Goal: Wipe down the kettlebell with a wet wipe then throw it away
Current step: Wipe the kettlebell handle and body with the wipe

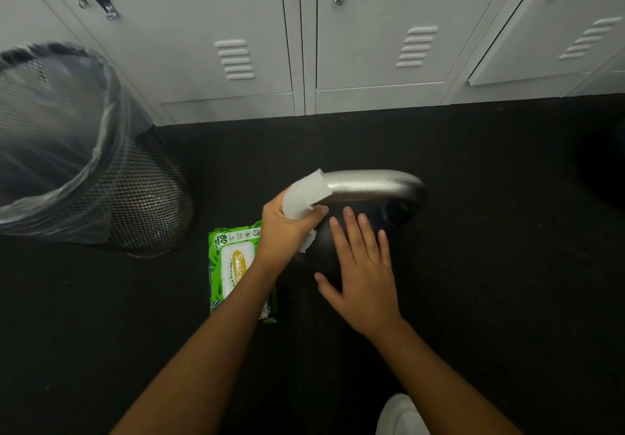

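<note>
Low in the frame, the right hand (363,265) lies flat and open on the dark kettlebell (372,186) at centre, steadying it. The left hand (287,228) grips the wet wipe (306,194) around the silver handle's left end; it should slide along the whole bar, pressing evenly. The lined mesh bin (148,198) waits at upper left.

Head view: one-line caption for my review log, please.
Left hand wraps wet wipe around kettlebell handle; right hand steadies its body.
</note>
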